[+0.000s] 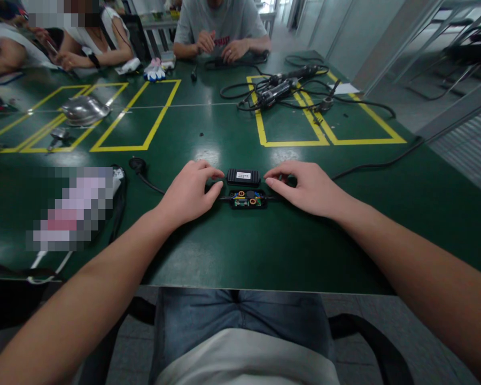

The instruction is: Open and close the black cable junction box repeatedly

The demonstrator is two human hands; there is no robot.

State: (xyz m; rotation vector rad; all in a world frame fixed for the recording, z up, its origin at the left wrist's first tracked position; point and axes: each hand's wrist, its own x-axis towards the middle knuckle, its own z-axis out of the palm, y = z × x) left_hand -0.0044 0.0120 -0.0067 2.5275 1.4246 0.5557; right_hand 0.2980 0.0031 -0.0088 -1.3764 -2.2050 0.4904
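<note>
A black ribbed cover (243, 177) with a white label lies on the green table. Just in front of it sits an open black case (248, 199), its circuit board and copper coils showing, with a cable leaving each side. My left hand (194, 191) rests at the left of both parts, thumb and fingers apart near the cover's left end. On the other side, my right hand (300, 187) has its fingertips by the cover's right end, thumb and fingers apart. Neither hand appears to hold anything.
A black plug (137, 164) lies left of my left hand. Cables and black tools (278, 92) lie at the back right, a metal bowl (85, 110) at the back left. A person (222, 27) sits opposite; others sit at the far left. A pixelated object (74, 208) lies near left.
</note>
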